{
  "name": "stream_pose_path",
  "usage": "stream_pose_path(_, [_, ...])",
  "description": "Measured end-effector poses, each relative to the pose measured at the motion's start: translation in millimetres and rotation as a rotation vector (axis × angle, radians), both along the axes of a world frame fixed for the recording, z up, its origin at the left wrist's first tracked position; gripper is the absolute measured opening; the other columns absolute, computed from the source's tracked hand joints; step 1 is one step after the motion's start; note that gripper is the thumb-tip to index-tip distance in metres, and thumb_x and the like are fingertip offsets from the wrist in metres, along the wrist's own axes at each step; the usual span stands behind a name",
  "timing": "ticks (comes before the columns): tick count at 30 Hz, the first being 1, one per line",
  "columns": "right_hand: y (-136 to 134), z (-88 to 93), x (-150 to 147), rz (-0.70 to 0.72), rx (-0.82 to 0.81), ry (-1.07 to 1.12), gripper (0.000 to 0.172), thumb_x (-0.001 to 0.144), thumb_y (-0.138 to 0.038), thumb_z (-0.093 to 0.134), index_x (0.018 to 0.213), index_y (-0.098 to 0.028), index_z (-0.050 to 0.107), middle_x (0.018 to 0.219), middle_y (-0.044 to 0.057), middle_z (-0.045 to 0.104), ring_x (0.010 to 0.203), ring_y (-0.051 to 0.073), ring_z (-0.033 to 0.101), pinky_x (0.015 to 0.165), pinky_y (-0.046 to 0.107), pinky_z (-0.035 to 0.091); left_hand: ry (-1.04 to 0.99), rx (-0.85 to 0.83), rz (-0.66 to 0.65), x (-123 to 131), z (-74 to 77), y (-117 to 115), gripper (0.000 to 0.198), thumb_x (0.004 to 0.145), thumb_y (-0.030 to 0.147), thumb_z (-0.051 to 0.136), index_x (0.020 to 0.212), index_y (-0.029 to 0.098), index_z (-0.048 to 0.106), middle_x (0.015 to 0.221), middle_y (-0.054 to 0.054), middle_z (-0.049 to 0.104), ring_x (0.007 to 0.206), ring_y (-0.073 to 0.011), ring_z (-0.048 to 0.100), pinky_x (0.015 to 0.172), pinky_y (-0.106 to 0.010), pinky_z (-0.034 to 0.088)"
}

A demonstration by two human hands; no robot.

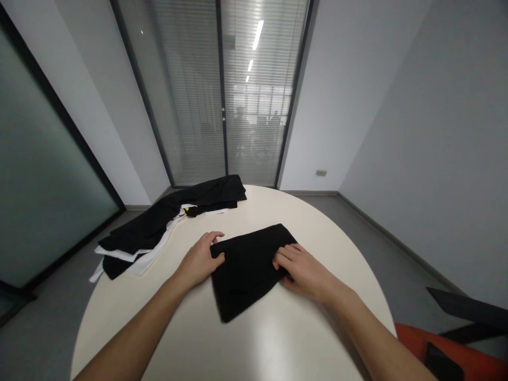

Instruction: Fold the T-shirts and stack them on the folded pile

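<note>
While hands (200,259) (304,270) grasp black cloth (246,275) at opposite sides, yellow mark (185,211) on garments (159,219) unreadable.

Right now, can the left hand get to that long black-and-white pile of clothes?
Probably yes: the long black-and-white pile of clothes lies just beyond the left hand, with only smooth, pale tabletop between. It would likely leave the folded black cloth first.

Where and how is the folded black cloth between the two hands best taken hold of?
Likely by its left and right edges, one hand coming from each side: the folded black cloth spreads as a compact four-sided piece, and the left hand and right hand are at those edges.
</note>
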State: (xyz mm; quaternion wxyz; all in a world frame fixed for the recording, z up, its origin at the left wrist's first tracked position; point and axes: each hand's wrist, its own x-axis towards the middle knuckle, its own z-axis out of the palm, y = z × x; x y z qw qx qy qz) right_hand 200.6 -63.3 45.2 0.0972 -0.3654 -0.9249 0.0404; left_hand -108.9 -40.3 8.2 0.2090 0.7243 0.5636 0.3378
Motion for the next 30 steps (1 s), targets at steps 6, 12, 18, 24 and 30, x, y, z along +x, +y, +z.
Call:
stream_pose_path(6, [14,-1.7,33,-0.128,0.052,0.119,0.035,0.066,0.002,0.05,0.09,-0.021,0.06,0.108,0.007,0.064,0.102,0.023,0.056,0.09,0.035,0.038,-0.097,-0.448,-0.303,9,20.9,-29,0.055,0.085,0.048,0.064,0.133,0.025,0.051,0.106,-0.002,0.061,0.059,-0.0103,0.056,0.056,-0.024,0.044])
stream_pose_path(12, [16,-0.3,47,-0.72,-0.102,0.177,0.033,0.096,-0.045,0.044,0.086,-0.022,0.066,0.077,0.007,0.068,0.069,0.021,0.06,0.066,0.031,0.039,-0.045,-0.376,-0.175,16,16.2,-32,0.041,0.091,0.053,0.054,0.118,0.022,0.051,0.1,-0.003,0.068,0.055,-0.0113,0.056,0.056,-0.025,0.043])
stream_pose_path(18, [13,-10.7,34,-0.792,-0.481,0.156,0.069,0.085,-0.081,0.041,0.059,-0.02,0.06,0.065,0.011,0.067,0.061,0.022,0.062,0.061,0.033,0.04,-0.176,-0.51,-0.253,14,10.5,-31,0.063,0.088,0.043,0.061,0.142,0.026,0.034,0.135,-0.014,0.054,0.051,-0.0049,0.053,0.047,-0.022,0.042])
stream_pose_path(24, [34,-43.1,33,-0.671,-0.486,0.475,0.048,0.093,-0.062,0.047,0.091,-0.017,0.063,0.078,0.007,0.071,0.072,0.021,0.066,0.064,0.03,0.045,-0.261,-0.658,-0.354,26,14.1,-39,0.073,0.086,0.042,0.064,0.148,0.026,0.028,0.128,-0.013,0.052,0.057,-0.0077,0.058,0.047,-0.023,0.045])
stream_pose_path(30, [39,-39.9,28,-0.821,-0.535,0.625,0.046,0.093,-0.06,0.051,0.098,-0.015,0.06,0.088,0.011,0.071,0.079,0.021,0.067,0.068,0.031,0.049,0.095,-0.331,-0.412,38,22.9,-52,0.077,0.086,0.043,0.067,0.153,0.028,0.033,0.092,-0.001,0.066,0.073,-0.0172,0.064,0.068,-0.029,0.047])
